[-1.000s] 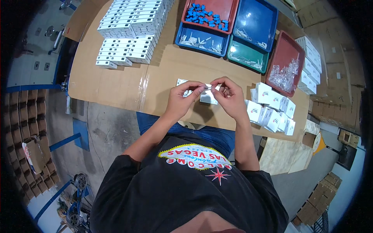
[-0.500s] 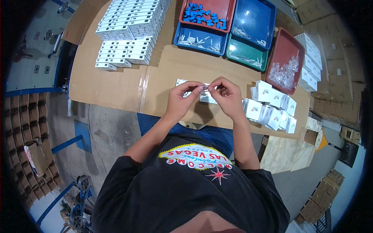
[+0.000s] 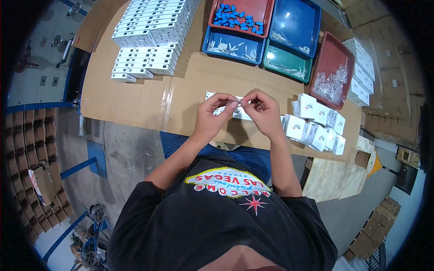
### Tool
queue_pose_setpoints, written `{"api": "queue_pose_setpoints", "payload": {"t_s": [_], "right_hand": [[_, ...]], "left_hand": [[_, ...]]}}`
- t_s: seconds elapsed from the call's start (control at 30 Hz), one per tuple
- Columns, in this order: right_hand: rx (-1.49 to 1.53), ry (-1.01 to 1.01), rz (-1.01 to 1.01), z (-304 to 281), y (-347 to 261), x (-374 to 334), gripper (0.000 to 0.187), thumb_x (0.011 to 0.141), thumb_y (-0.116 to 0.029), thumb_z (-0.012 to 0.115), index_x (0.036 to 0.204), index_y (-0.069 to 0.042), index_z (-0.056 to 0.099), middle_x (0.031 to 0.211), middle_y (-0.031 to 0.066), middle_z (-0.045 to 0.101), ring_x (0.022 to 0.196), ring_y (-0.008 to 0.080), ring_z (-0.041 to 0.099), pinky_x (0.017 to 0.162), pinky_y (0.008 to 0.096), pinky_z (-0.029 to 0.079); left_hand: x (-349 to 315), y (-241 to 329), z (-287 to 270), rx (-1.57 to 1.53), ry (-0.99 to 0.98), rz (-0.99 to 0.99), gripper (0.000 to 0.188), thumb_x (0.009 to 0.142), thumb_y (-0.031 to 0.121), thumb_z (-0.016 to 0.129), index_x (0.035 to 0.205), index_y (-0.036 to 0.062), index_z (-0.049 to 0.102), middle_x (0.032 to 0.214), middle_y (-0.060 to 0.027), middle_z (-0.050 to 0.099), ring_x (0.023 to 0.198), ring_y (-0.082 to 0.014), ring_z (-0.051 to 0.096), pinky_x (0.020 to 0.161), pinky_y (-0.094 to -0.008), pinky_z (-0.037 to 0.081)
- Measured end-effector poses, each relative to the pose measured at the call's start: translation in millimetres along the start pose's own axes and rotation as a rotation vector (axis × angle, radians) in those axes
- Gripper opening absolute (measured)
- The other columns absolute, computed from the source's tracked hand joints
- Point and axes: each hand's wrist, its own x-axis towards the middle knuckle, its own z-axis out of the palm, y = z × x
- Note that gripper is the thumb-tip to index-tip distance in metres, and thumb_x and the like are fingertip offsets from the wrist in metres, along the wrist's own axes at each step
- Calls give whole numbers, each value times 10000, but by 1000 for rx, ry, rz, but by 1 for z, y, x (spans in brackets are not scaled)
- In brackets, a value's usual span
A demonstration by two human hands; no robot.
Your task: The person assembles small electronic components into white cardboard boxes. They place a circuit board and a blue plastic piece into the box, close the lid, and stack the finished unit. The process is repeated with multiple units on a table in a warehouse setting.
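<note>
Close together over the table's near edge, my left hand [image 3: 210, 118] and my right hand [image 3: 264, 114] pinch one small, thin, clear-looking piece [image 3: 237, 100] between thumbs and fingertips. Its exact kind is too small to make out. Beneath the fingers lies a flat white piece [image 3: 242, 114] with dark marks at its far left end, partly covered by both hands. To the right of my right hand, several small white boxes [image 3: 295, 128] are heaped on the cardboard-topped table [image 3: 190, 101].
Stacked white boxes [image 3: 131, 54] stand at the far left. Across the back are a red tray [image 3: 241, 32] of blue parts, a blue tray [image 3: 207, 47] and a green tray [image 3: 271, 68] of small white sticks, and another blue tray [image 3: 294, 22]. A red tray [image 3: 326, 49] at right holds clear plastic pieces.
Both hands stay nearly in place, shifting very slightly left. The fingertips have moved a little around the small clear piece, which remains pinched between them.
</note>
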Motion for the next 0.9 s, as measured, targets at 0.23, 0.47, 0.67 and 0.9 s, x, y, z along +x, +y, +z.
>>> {"api": "queue_pose_setpoints", "payload": {"t_s": [0.23, 0.47, 0.67, 0.9], "right_hand": [[23, -30, -4, 1, -3, -1, 44, 903, -48, 753, 899, -47, 709, 729, -60, 610, 624, -3, 459, 553, 198, 349], [27, -43, 6, 1, -2, 1, 49, 906, -52, 761, 913, -48, 713, 763, -56, 624, 642, -3, 463, 562, 204, 351], [-70, -42, -28, 0, -5, 1, 57, 903, -65, 770, 908, -31, 725, 756, -32, 635, 636, 24, 481, 566, 224, 379], [-98, -21, 73, 3, -2, 1, 99, 917, -105, 770, 949, -15, 747, 787, -4, 699, 670, 32, 539, 588, 230, 426]], "left_hand": [[0, 1, 2, -3, 22, 19, 145, 978, 14, 699, 1115, -28, 683, 1054, -62, 716, 997, -120, 679, 907, -275, 540], [0, 0, 1, -45, 27, 1, 117, 989, 62, 699, 1084, -6, 707, 1027, -45, 732, 948, -98, 680, 877, -266, 541], [4, -8, -6, -18, -37, -79, 137, 1002, 99, 696, 1106, 14, 718, 1008, -30, 732, 909, -61, 656, 783, -237, 523], [7, -7, -4, -63, -4, -100, 131, 1014, 117, 683, 1085, 13, 724, 986, -29, 735, 884, -63, 652, 768, -230, 518]]}}
